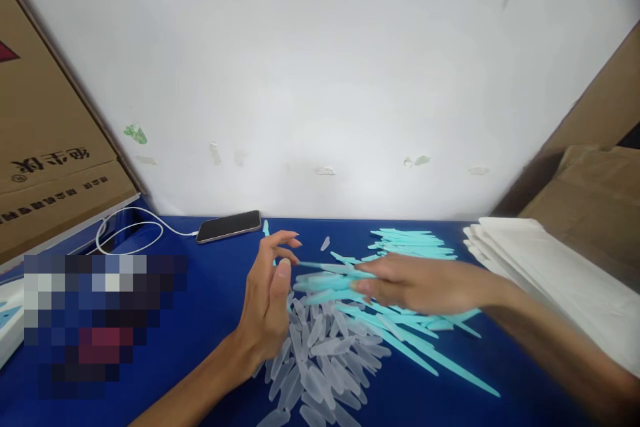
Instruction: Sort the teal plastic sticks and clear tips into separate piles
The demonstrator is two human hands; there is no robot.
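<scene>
My right hand [395, 282] is closed on several turquoise eyebrow razors [325, 283], blurred by motion, their ends pointing left. The tip of one reaches close to the fingers of my left hand [267, 300]; whether they touch I cannot tell. My left hand has its thumb and fingers apart and curved. Behind it shows part of another turquoise razor [266, 229], mostly hidden. A heap of clear plastic caps [320, 380] lies below and between my hands. More loose turquoise razors [440, 353] lie under and in front of my right hand.
A stack of turquoise razors [410, 241] lies toward the wall, near a single clear cap [325, 243]. A phone [229, 226] on a white cable rests at the back left. Cardboard boxes [50, 113] stand left, white folded sheets [555, 280] right. The wall [320, 80] bounds the blue table.
</scene>
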